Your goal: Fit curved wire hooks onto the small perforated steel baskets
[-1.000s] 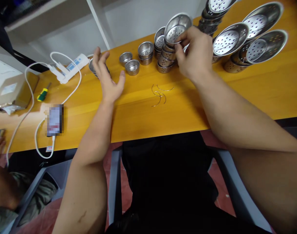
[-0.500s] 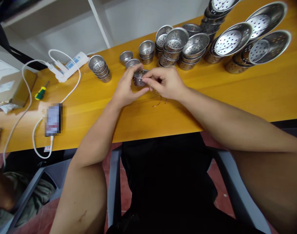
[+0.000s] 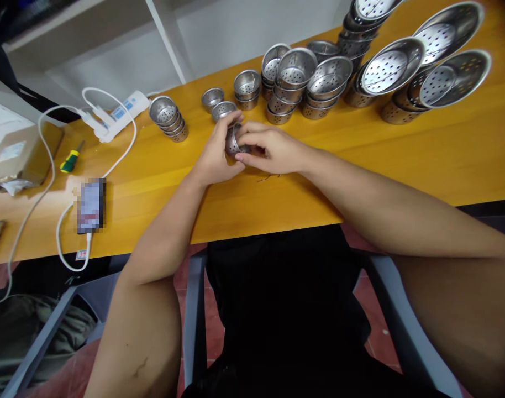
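A small perforated metal cup [image 3: 232, 142] is between my hands, tipped so its opening faces the right. My left hand [image 3: 214, 152] curls round its left side, fingers over the top and thumb beneath. At the opening, the bent fingers of my right hand [image 3: 266, 145] grip the cup, and its thumb is low near the rim. The right fingertips are partly hidden, so anything inside the cup is hard to make out. Thin copper-coloured wire pieces [image 3: 269, 177] lie on the table just below my right hand. Another small perforated cup [image 3: 224, 109] stands right behind my left fingers.
Stacks of perforated cups [image 3: 296, 74] line the table's back, with larger flared ones [image 3: 451, 77] at right. A short cup stack [image 3: 169, 119] stands left. Further left are a power strip [image 3: 122, 116], white cables, a phone [image 3: 90, 205], a screwdriver [image 3: 72, 159] and a cardboard box [image 3: 24, 152].
The cup has tilted from nearly upright to facing right. My right hand has shifted slightly left and down, fingers going from a pinch at the rim to over the opening.
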Available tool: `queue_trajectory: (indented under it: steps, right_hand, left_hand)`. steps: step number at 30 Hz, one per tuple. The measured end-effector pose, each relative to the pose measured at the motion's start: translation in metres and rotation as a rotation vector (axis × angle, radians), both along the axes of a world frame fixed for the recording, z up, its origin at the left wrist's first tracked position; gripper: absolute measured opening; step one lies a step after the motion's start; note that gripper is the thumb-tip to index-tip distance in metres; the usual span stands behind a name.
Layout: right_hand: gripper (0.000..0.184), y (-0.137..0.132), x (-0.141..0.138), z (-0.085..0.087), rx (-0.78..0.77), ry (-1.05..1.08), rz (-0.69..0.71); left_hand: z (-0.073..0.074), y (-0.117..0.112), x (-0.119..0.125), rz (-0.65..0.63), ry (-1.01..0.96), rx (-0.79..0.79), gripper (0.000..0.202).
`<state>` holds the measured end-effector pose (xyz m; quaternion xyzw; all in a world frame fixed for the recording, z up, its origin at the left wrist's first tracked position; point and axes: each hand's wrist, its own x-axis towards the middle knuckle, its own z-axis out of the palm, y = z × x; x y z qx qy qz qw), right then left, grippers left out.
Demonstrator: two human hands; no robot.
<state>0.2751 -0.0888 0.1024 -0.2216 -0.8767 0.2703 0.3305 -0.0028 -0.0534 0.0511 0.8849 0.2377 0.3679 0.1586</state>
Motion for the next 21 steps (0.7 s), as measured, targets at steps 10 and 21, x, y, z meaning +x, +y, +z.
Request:
queue_trajectory:
  steps: [10,21]
  right_hand:
    - [0.073,0.005,0.014,0.004,-0.18,-0.087,-0.013]
    - [0.079,0.012,0.016,0.004,-0.241,-0.045,-0.045]
  left_hand:
    - [0.002,0.002,-0.011,0.016,0.064,-0.145,0.117]
    - [-0.003,-0.001,-0.014,-0.018,0.064,-0.123,0.108]
